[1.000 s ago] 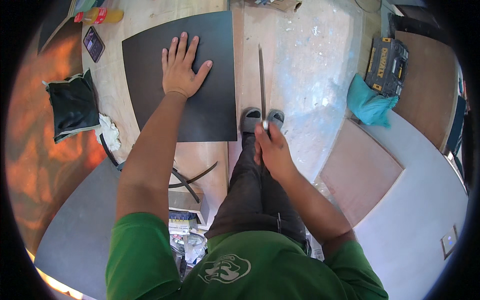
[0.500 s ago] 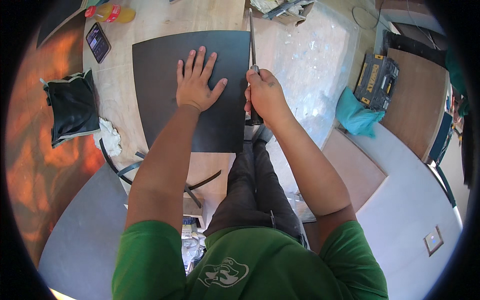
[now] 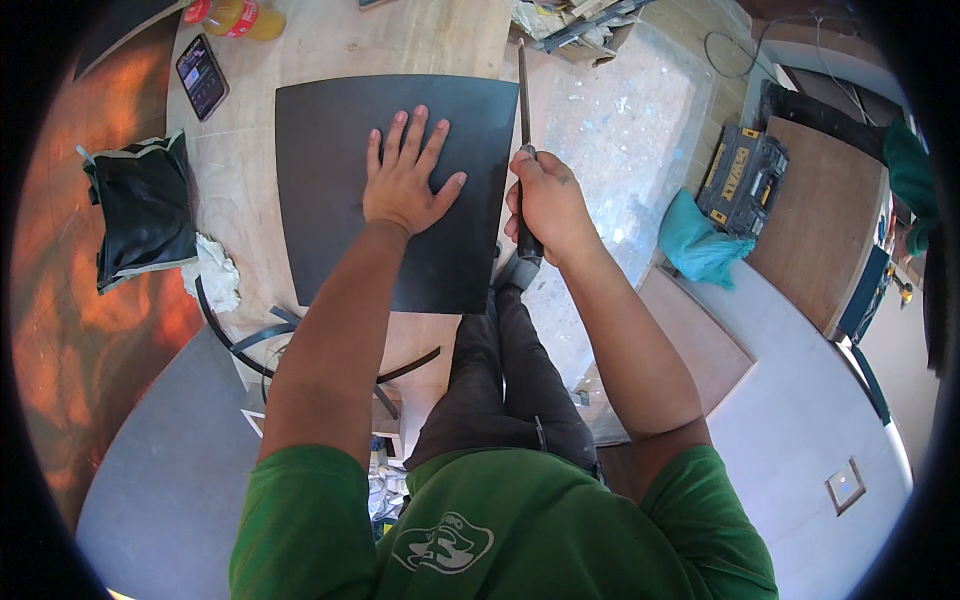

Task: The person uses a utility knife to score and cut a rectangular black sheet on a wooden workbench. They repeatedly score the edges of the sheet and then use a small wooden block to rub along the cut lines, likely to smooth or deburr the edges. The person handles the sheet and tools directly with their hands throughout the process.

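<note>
A dark grey, nearly square panel (image 3: 320, 170) lies on the light wooden table (image 3: 235, 140). My left hand (image 3: 408, 180) rests flat on its upper middle, fingers spread and thumb out to the right. My right hand (image 3: 555, 205) is wrapped round the black handle of a long thin file (image 3: 523, 95), thumb on top. The file's blade points away from me, alongside the panel's right edge; I cannot tell whether it touches.
Left of the panel are a phone (image 3: 202, 78), a juice bottle (image 3: 240, 19), a black bag (image 3: 145, 212) and a white cloth (image 3: 215, 272). Dark strips (image 3: 410, 366) lie near my left forearm. A toolbox (image 3: 742, 180) and teal bag (image 3: 700, 240) stand at right.
The whole view has shifted a little. The file has come slightly back toward me along the panel's right edge. My left hand keeps its place on the panel.
</note>
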A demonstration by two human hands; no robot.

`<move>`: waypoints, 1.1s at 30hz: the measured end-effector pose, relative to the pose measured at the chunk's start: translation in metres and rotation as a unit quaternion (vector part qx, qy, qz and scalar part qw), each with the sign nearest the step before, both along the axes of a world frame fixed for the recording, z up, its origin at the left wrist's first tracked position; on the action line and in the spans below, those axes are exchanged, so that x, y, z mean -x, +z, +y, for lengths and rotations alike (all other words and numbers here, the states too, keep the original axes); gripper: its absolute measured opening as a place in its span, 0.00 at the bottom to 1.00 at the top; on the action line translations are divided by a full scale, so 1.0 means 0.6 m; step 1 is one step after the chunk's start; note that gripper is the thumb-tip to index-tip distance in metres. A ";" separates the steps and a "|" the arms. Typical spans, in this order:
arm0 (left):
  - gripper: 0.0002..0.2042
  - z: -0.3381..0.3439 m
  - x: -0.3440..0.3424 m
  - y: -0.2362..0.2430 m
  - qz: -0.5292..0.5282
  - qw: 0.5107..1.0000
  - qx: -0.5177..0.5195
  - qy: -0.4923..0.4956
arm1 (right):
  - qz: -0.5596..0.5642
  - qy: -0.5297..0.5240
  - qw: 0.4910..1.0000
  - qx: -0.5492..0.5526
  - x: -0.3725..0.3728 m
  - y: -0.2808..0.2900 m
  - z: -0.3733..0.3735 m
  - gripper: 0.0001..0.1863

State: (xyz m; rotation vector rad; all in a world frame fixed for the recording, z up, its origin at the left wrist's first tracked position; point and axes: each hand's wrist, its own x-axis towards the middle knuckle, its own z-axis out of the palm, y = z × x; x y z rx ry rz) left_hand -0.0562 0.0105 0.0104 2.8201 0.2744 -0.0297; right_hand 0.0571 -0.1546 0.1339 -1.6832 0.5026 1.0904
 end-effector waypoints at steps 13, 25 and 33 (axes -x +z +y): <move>0.37 -0.004 -0.003 0.005 0.009 1.000 -0.003 0.002 | -0.005 0.062 0.997 0.046 -0.001 0.001 0.010 0.18; 0.37 -0.009 -0.006 0.004 0.003 1.000 0.002 -0.010 | 0.000 0.068 0.996 0.051 0.042 -0.037 -0.013 0.23; 0.38 -0.004 -0.005 0.003 0.009 1.000 -0.007 -0.006 | 0.045 0.048 0.996 0.051 0.062 0.016 -0.022 0.19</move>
